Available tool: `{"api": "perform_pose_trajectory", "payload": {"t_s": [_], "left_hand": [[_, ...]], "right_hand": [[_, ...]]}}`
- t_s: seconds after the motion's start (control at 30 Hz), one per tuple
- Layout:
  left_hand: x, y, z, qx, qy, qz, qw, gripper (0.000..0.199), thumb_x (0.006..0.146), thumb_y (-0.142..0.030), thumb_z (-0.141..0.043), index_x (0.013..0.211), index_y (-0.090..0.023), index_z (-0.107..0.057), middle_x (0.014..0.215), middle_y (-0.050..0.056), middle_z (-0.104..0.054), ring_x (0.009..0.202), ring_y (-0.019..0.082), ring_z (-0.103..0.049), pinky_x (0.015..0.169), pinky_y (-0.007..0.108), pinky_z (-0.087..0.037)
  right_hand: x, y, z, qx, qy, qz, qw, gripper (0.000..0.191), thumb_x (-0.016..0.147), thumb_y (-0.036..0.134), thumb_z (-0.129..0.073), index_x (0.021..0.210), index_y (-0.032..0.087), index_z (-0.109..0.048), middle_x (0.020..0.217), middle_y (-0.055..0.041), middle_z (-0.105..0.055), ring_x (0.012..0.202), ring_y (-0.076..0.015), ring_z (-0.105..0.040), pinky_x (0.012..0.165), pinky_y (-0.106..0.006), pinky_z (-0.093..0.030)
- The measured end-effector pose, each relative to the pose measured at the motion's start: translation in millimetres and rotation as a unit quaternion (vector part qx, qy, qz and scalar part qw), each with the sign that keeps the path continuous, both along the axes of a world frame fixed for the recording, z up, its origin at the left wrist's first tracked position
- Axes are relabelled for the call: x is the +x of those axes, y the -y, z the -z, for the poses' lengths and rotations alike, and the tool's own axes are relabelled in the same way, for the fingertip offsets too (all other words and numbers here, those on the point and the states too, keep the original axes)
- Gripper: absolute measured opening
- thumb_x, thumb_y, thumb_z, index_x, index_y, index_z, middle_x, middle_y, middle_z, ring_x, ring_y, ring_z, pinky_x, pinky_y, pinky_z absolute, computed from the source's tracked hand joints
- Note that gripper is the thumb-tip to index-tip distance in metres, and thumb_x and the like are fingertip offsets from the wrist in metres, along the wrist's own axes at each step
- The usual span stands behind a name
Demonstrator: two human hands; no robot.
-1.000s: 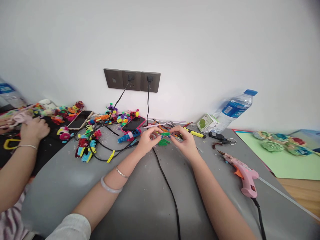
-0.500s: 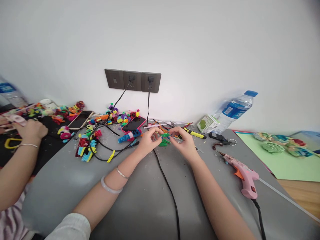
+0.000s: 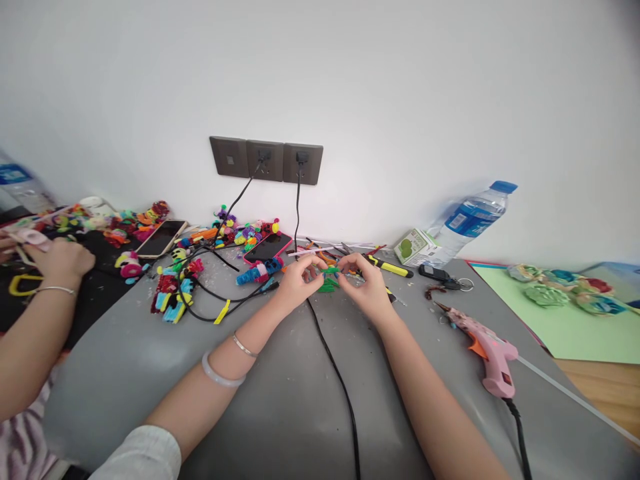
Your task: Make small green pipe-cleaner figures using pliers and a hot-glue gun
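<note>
Between my two hands is a small green fuzzy pipe-cleaner piece (image 3: 330, 271), pinched at its ends. My left hand (image 3: 300, 281) has thumb and fingers closed on its left end. From the other side, my right hand (image 3: 367, 283) grips the right end with its fingertips. Just under it, more green pipe-cleaner pieces (image 3: 327, 286) show; whether they are joined to the held piece I cannot tell. Behind my hands lie loose pipe cleaners (image 3: 320, 252) and a yellow-and-black handled tool (image 3: 395, 269), partly hidden by my right hand.
At right lies a pink glue gun (image 3: 487, 347), with keys (image 3: 450, 279), a water bottle (image 3: 475, 220) and a small green-white box (image 3: 415, 247) behind. Black cables (image 3: 335, 367) cross the grey table. Left are pipe-cleaner figures (image 3: 175, 293), phones (image 3: 267, 248) and a co-worker's hand (image 3: 65, 263).
My hands hold nearly the same pose around the green piece, with only tiny finger shifts. The co-worker's hand at left has barely moved.
</note>
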State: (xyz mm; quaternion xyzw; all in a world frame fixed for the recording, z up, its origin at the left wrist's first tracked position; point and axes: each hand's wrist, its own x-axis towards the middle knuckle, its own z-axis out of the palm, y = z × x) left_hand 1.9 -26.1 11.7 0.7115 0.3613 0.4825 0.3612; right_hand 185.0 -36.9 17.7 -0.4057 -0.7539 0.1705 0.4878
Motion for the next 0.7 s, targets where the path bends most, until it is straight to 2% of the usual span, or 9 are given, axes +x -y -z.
{"api": "perform_pose_trajectory", "payload": {"t_s": [0.2, 0.7], "left_hand": [[0.5, -0.1, 0.3, 0.005, -0.003, -0.002, 1.000, 0.013, 0.075, -0.013, -0.056, 0.087, -0.017, -0.060, 0.084, 0.001, -0.062, 0.062, 0.008, -0.053, 0.050, 0.018, -0.037], [0.0, -2.2, 4.8, 0.004, -0.010, 0.001, 1.000, 0.013, 0.076, -0.019, -0.062, 0.089, -0.017, -0.059, 0.081, 0.000, -0.060, 0.062, 0.009, -0.051, 0.052, 0.020, -0.038]], "right_hand": [[-2.1, -0.4, 3.7, 0.000, -0.013, 0.004, 1.000, 0.024, 0.079, 0.013, -0.058, 0.101, 0.023, -0.053, 0.089, -0.0016, -0.061, 0.076, -0.0166, -0.057, 0.073, -0.030, -0.047], [-4.3, -0.7, 6.8, -0.003, -0.016, 0.002, 1.000, 0.031, 0.080, 0.015, -0.058, 0.108, 0.024, -0.048, 0.089, -0.0016, -0.061, 0.075, -0.0168, -0.057, 0.073, -0.032, -0.047]]}}
